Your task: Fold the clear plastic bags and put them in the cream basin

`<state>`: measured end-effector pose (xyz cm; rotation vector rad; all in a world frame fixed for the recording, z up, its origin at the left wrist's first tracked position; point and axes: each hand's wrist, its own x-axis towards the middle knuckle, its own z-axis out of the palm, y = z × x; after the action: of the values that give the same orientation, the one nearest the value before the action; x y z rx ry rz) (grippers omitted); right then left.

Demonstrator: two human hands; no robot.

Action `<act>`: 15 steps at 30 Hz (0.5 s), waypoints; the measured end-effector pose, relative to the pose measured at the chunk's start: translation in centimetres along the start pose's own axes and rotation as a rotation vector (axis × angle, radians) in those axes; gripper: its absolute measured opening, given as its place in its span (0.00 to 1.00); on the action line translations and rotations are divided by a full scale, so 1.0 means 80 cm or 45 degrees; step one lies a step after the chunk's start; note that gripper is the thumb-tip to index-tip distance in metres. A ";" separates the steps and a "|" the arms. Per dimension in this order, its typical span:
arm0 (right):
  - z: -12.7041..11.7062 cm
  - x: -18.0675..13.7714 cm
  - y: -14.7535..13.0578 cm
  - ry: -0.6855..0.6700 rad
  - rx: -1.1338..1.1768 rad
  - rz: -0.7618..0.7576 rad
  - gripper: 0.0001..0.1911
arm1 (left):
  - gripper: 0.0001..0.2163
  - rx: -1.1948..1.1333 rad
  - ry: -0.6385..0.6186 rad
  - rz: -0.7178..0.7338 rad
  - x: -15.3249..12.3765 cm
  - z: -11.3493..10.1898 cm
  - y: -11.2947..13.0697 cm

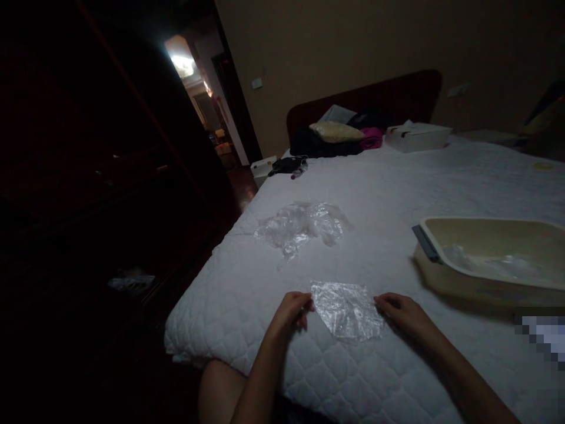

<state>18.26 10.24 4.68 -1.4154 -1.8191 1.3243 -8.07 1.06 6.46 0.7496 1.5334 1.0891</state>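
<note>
A clear plastic bag [348, 309] is spread between my two hands, just over the quilted white bed [318, 368]. My left hand [298, 309] pinches its left edge near the upper corner. On the other side, my right hand [395, 309] has thumb and fingers closed at the bag's right edge. Farther up the bed lies a crumpled heap of clear plastic bags [304, 227]. To the right stands a cream plastic bin [477, 282] with a grey handle, and some clear plastic shows inside it.
Toward the headboard [366, 97] lie dark clothes, a pale cushion [338, 132] and a white box [419, 138]. A black item [286, 166] rests near the bed's left edge. The dark floor drops away at left, and a lit doorway [212, 106] stands beyond.
</note>
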 end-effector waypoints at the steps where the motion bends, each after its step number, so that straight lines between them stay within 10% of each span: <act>1: 0.002 0.001 0.001 -0.046 0.059 0.041 0.20 | 0.19 -0.008 -0.024 -0.003 0.002 0.000 -0.001; 15: 0.019 0.001 0.002 -0.030 0.360 0.052 0.19 | 0.16 -0.005 -0.066 0.011 0.019 0.001 -0.016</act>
<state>17.09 9.74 3.86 -1.2945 -1.5505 1.5547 -8.25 1.93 4.66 0.7768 1.4850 1.0713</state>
